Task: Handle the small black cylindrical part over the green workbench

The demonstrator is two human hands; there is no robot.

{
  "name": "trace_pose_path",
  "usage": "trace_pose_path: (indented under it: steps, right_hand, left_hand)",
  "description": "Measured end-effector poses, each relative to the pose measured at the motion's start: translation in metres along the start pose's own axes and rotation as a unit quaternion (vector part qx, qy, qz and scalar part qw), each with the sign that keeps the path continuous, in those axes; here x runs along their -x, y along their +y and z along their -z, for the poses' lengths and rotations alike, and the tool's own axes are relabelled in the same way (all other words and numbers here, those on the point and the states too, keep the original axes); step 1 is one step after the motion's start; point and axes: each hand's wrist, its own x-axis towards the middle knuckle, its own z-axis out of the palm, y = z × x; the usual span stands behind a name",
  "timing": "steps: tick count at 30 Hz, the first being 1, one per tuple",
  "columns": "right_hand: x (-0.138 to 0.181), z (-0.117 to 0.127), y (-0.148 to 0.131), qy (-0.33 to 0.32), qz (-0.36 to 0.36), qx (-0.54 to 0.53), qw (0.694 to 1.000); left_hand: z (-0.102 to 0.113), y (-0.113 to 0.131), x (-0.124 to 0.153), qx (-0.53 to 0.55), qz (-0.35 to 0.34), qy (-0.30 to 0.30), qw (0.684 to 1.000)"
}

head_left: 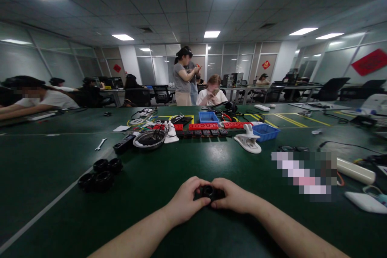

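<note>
A round black part with a hole in its middle [208,191] is gripped between my two hands, low over the green table. My left hand [190,196] holds its left side, the thumb along the near edge. On the other side, my right hand [231,195] closes its fingers and thumb around the right edge. The fingers hide much of the part, so its exact kind is unclear. To the left stands a cluster of several similar black ring-shaped parts [102,174], apart from my hands.
A metal bowl [150,140], red socket strips [203,126], white stands [248,139] and blue trays [266,132] lie across the table's middle. At left is a wrench [100,144]. A cream cylinder [356,170] and a white object [366,202] lie right. People sit and stand beyond.
</note>
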Motion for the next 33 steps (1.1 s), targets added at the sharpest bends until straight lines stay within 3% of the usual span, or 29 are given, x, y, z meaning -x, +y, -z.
trace_pose_path:
  steps: [16, 26, 33]
  right_hand:
    - [-0.002, -0.004, 0.0, 0.009, -0.043, 0.028, 0.999]
    - [-0.005, -0.026, -0.015, 0.126, -0.131, 0.216, 0.96]
    - [-0.001, -0.014, -0.008, 0.072, -0.012, 0.119, 0.99]
  left_hand:
    - [-0.002, 0.002, -0.001, 0.009, 0.024, 0.006, 1.0]
    - [-0.014, -0.003, -0.003, -0.01, 0.072, 0.086, 0.994]
    - [-0.005, 0.002, 0.0, -0.003, 0.03, 0.031, 0.999]
